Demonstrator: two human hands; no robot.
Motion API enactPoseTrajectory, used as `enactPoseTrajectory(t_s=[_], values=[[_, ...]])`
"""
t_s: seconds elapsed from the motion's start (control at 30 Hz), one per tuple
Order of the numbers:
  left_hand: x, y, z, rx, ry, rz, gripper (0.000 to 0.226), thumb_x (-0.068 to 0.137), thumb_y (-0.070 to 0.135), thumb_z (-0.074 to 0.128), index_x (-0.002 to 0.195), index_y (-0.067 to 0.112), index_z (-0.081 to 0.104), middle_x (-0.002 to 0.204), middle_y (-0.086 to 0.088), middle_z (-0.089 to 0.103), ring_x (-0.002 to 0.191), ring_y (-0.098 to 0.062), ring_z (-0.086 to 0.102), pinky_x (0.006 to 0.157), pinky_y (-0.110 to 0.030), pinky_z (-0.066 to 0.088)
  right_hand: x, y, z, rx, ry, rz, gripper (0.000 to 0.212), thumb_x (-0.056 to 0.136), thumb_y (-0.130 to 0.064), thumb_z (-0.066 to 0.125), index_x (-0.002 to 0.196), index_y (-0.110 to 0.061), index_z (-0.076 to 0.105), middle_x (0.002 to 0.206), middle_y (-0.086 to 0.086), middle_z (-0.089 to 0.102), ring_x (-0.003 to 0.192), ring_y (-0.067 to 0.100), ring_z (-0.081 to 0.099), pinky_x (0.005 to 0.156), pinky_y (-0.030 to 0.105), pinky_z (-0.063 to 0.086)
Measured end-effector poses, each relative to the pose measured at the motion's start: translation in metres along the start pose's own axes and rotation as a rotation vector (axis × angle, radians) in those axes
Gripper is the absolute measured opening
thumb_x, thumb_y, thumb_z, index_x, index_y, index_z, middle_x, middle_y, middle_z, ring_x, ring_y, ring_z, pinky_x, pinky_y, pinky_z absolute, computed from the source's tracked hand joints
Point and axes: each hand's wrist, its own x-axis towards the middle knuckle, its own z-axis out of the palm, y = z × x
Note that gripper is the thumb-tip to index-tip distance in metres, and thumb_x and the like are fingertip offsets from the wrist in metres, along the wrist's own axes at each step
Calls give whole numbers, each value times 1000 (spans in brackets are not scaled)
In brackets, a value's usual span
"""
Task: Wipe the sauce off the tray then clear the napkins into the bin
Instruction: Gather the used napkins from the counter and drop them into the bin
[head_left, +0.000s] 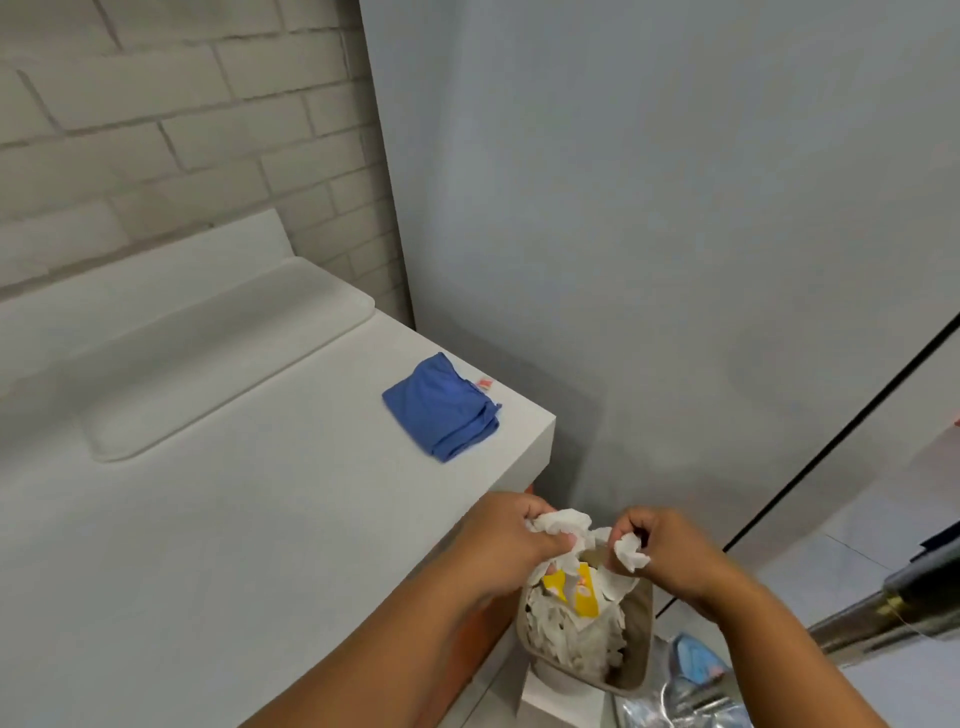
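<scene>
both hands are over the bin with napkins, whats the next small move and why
Probably just open the fingers and let go. The left hand and right hand each pinch a crumpled napkin: the left napkin, the right napkin. Both hang directly above the open bin, which is already packed with napkins and yellow wrappers, so a light push down afterwards may help.
</scene>
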Motion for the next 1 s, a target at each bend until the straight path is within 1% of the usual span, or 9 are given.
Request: enactPoseTrajectory(t_s=[0.17, 0.23, 0.3, 0.43, 0.6, 0.73, 0.83, 0.93, 1.0], values=[[40, -31, 41, 34, -14, -162, 19, 69, 47, 67, 72, 28, 66, 73, 3, 66, 77, -23, 68, 76, -42, 56, 23, 40, 20, -166, -44, 119, 22, 67, -16, 79, 64, -29, 60, 68, -11, 62, 63, 4, 54, 52, 11, 39], [50, -38, 50, 32, -5, -198, 12, 77, 40, 68, 83, 31, 70, 78, 4, 65, 79, -18, 62, 75, -35, 55, 30, 47, 26, -214, -61, 131, 25, 68, -21, 78, 63, -33, 57, 69, -14, 60, 66, 3, 54, 50, 7, 36], [61, -48, 58, 25, -17, -247, 20, 88, 27, 65, 104, 17, 70, 90, -1, 64, 85, -16, 57, 74, -25, 46, 35, 53, 31, -242, -76, 148, 27, 71, -21, 76, 64, -35, 54, 75, -11, 60, 71, 7, 55, 50, 5, 34], [74, -56, 70, 94, -40, -322, 26, 90, 28, 62, 109, 11, 66, 108, -11, 66, 103, -25, 63, 81, -29, 48, 44, 65, 39, -290, -86, 195, 30, 74, -16, 70, 64, -36, 50, 86, -5, 61, 81, 12, 56, 54, 10, 37], [84, -61, 75, -58, -117, -360, 26, 96, 19, 54, 121, 16, 58, 108, -4, 60, 91, -15, 57, 72, -22, 48, 53, 76, 43, -321, -85, 216, 31, 78, -16, 67, 65, -38, 49, 91, -6, 61, 84, 11, 56, 53, 4, 33], [86, -59, 77, -213, -154, -472, 24, 100, 12, 40, 115, 27, 54, 98, 2, 60, 70, -8, 52, 68, -22, 48, 55, 79, 43, -353, -119, 219, 29, 80, -17, 68, 95, -41, 61, 122, -3, 62, 107, 13, 61, 83, 16, 45], [87, -61, 76, -201, -102, -533, 31, 99, 9, 36, 120, 24, 54, 103, -2, 58, 72, -10, 52, 66, -20, 49, 58, 79, 43, -360, -93, 209, 37, 83, -19, 65, 117, -32, 62, 123, -4, 60, 104, 13, 59, 82, 16, 43], [84, -59, 77, -76, -69, -490, 37, 97, 9, 36, 126, 20, 55, 118, -8, 59, 89, -16, 56, 84, -28, 53, 59, 70, 42, -331, -36, 186, 20, 86, -17, 59, 89, -36, 60, 99, -4, 64, 91, 14, 59, 76, 18, 43], [79, -52, 76, -27, -63, -430, 37, 95, 9, 37, 123, 22, 58, 119, -11, 61, 97, -19, 56, 91, -30, 48, 60, 62, 40, -316, 19, 160, 24, 88, -16, 53, 73, -36, 54, 84, -5, 63, 82, 16, 60, 69, 20, 43]])
